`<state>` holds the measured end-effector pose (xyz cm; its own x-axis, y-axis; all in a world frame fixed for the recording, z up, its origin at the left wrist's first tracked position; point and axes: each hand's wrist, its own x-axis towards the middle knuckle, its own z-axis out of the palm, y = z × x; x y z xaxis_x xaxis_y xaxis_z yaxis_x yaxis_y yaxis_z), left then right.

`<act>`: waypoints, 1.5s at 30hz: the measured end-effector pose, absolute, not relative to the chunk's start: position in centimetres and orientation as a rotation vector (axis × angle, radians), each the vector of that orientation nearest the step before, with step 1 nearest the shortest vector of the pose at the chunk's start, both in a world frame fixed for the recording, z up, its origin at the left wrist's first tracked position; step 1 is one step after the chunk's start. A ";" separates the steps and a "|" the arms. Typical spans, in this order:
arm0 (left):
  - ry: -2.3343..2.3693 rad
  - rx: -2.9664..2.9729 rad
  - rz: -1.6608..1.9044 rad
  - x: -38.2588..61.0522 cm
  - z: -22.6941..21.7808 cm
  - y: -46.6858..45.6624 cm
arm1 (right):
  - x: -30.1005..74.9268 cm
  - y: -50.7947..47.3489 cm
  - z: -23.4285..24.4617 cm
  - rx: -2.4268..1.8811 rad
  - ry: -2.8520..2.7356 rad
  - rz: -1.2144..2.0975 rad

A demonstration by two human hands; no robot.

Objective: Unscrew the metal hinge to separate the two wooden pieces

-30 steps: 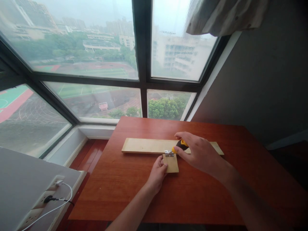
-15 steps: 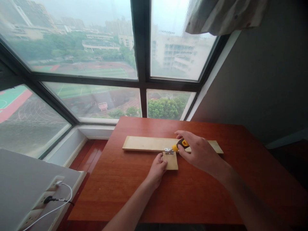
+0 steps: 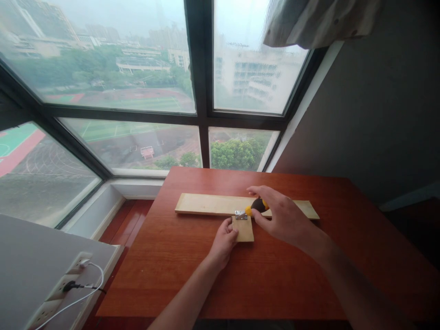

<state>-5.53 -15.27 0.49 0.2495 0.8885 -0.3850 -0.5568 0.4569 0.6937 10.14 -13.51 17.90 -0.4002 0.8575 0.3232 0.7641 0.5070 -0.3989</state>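
My left hand (image 3: 225,236) pinches the left edge of a small square wooden piece (image 3: 244,231). A metal hinge (image 3: 241,215) lies at the far edge of that piece, beside a long pale wooden board (image 3: 206,204). In my right hand (image 3: 280,213) is a yellow and black screwdriver (image 3: 258,206), its handle held between thumb and fingers. The screwdriver slants down to the left, with its tip at the hinge; the exact contact point is too small to make out.
The board lies across a reddish-brown wooden table (image 3: 165,266). Large windows (image 3: 130,142) stand behind it. A wall socket (image 3: 65,286) with a white cable and a black plug sits at lower left. A curtain (image 3: 319,23) hangs at upper right.
The fingers of my right hand have shifted slightly on the screwdriver handle, which appears turned. My left hand and the wooden pieces stay essentially in place.
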 end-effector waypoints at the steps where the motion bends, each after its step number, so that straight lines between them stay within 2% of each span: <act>1: 0.843 0.465 1.036 -5.5 0.5 -15.3 | 10.2 -13.5 17.9 -1.377 -2.261 0.217; 5: 0.855 0.458 1.032 -5.5 0.8 -15.3 | 10.4 -13.5 17.7 -1.526 -2.262 0.160; 13: 0.850 0.441 1.024 -5.5 1.3 -15.4 | 10.5 -14.0 18.4 -1.411 -2.350 0.227; 19: 0.862 0.449 1.022 -5.6 1.2 -15.4 | 10.0 -13.7 18.2 -1.492 -2.290 0.164; 27: 0.863 0.443 1.012 -5.6 1.2 -15.4 | 10.0 -14.1 18.1 -1.276 -2.274 0.267; 34: 0.873 0.450 1.009 -5.6 1.2 -15.4 | 9.8 -13.9 17.7 -1.654 -2.257 0.039; 40: 0.870 0.456 1.013 -5.7 0.9 -15.4 | 9.9 -14.3 18.2 -1.523 -2.296 0.167; 45: 0.863 0.479 1.009 -5.7 0.6 -15.4 | 9.5 -14.7 18.7 -1.509 -2.344 0.137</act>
<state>-5.75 -15.39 0.62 0.2553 0.8803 -0.3998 -0.5311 0.4733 0.7028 9.50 -14.70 18.72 -0.3724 0.8974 0.2366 0.8638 0.4284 -0.2652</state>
